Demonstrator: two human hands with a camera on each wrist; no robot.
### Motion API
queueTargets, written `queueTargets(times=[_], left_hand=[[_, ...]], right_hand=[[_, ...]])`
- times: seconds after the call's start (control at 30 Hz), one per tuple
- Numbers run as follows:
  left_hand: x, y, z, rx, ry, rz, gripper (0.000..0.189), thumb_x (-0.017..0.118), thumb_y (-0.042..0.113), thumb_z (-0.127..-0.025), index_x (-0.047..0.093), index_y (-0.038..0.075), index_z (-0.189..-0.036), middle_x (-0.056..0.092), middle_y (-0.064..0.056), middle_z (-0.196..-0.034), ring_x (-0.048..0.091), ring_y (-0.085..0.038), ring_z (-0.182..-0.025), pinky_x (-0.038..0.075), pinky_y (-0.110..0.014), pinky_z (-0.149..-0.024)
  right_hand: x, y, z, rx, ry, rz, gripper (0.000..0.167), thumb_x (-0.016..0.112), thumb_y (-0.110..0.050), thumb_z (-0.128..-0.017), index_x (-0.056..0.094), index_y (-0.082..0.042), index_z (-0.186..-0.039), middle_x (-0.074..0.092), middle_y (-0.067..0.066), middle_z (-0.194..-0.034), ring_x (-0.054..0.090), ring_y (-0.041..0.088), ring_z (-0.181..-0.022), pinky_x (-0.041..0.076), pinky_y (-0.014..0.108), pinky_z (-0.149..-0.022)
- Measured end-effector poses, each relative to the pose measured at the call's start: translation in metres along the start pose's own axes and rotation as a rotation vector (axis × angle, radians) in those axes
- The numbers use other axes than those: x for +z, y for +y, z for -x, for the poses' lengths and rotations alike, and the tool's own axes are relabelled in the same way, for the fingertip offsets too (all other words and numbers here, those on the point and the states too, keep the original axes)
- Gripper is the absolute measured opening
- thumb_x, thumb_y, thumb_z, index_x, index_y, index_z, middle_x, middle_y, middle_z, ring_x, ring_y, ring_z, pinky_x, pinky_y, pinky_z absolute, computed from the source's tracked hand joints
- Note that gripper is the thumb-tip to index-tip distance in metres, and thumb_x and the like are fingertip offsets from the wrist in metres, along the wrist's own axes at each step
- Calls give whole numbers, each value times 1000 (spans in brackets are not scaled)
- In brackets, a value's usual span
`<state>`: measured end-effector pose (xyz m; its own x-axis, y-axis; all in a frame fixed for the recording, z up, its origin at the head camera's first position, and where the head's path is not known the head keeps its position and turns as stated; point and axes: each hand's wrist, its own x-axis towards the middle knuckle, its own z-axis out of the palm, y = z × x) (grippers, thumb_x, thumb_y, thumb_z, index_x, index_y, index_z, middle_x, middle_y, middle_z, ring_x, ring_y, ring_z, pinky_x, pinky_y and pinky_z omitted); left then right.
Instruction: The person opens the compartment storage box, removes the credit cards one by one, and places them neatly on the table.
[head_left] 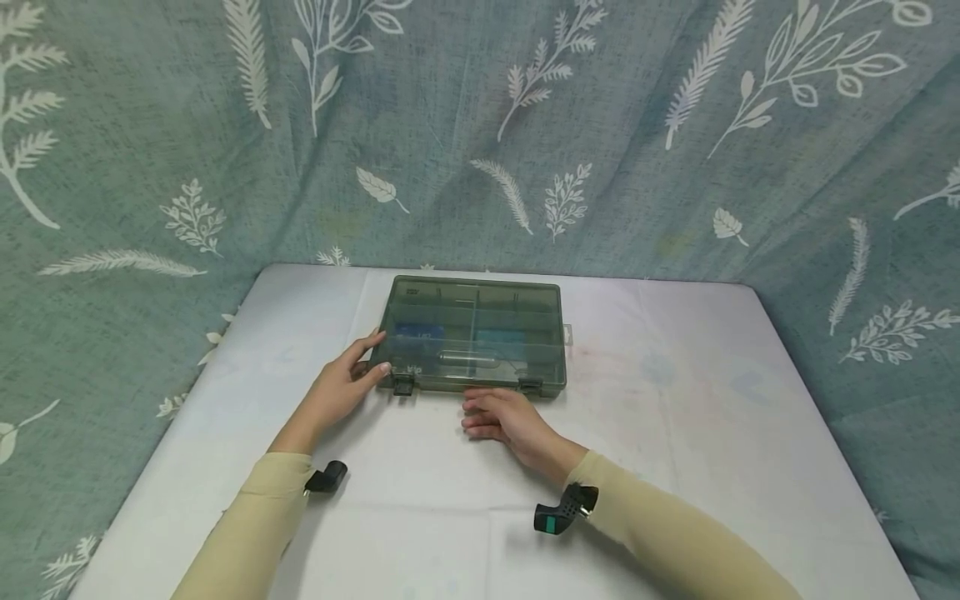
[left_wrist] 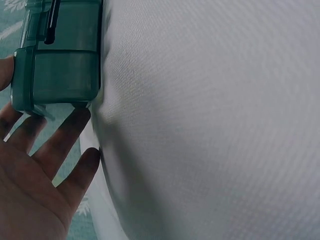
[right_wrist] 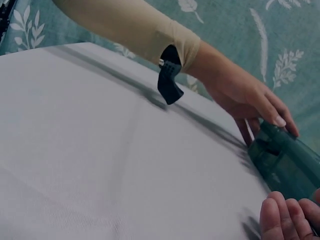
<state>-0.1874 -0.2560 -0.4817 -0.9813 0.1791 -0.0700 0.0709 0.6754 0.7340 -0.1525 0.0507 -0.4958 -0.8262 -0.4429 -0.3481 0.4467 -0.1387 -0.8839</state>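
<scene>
A translucent green plastic storage box point(head_left: 517, 354) lies flat on the table with its lid down. Blue items point(head_left: 420, 332) show through the lid, beside compartment dividers. Two latches sit on the front side; the left latch point(head_left: 402, 385) sticks outward. My left hand point(head_left: 337, 390) holds the box's front left corner, thumb on the lid and fingers spread along the side wall, as the left wrist view also shows. At the front side, near the right latch point(head_left: 530, 387), my right hand point(head_left: 510, 423) has relaxed fingers, the uppermost right at the box's lower front edge.
A white cloth point(head_left: 675, 417) covers the table. Behind it and at both sides hangs a blue-green curtain point(head_left: 450, 108) with white leaf patterns. A clear hanging tab point(head_left: 567, 335) juts from the box's right side. Each sleeve carries a black wrist camera point(head_left: 566, 508).
</scene>
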Motion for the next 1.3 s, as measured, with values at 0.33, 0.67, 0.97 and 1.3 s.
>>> queueTargets(times=[0.33, 0.67, 0.97, 1.3], left_hand=[[1, 2, 1, 0, 1, 1, 67, 56, 45, -104, 27, 28, -163, 18, -1, -170, 42, -49, -139, 39, -62, -114], [1, 3, 1, -9, 4, 5, 66, 57, 41, -105, 28, 27, -163, 19, -2, -169, 42, -50, -139, 38, -63, -114], [1, 2, 0, -4, 1, 10, 66, 58, 40, -105, 28, 27, -163, 19, -3, -169, 41, -49, -140, 37, -61, -115], [0, 2, 1, -2, 1, 21, 66, 57, 39, -105, 28, 27, -163, 19, -2, -169, 40, -49, -140, 36, -61, -116]], right_hand=[[-20, -3, 15, 1, 36, 6, 43, 47, -13, -108, 48, 6, -146, 57, 25, -132, 70, 15, -93, 62, 31, -87], [-35, -3, 26, 16, 57, 1, 44, 46, -17, -109, 48, 7, -145, 60, 23, -130, 70, 16, -94, 62, 31, -87], [-46, -4, 32, 41, 64, -18, 49, 47, -27, -110, 47, 9, -143, 64, 25, -127, 72, 20, -96, 63, 34, -86], [-52, -6, 31, 27, 78, -84, 65, 43, -45, -110, 47, 11, -142, 69, 17, -119, 73, 20, -97, 62, 32, -89]])
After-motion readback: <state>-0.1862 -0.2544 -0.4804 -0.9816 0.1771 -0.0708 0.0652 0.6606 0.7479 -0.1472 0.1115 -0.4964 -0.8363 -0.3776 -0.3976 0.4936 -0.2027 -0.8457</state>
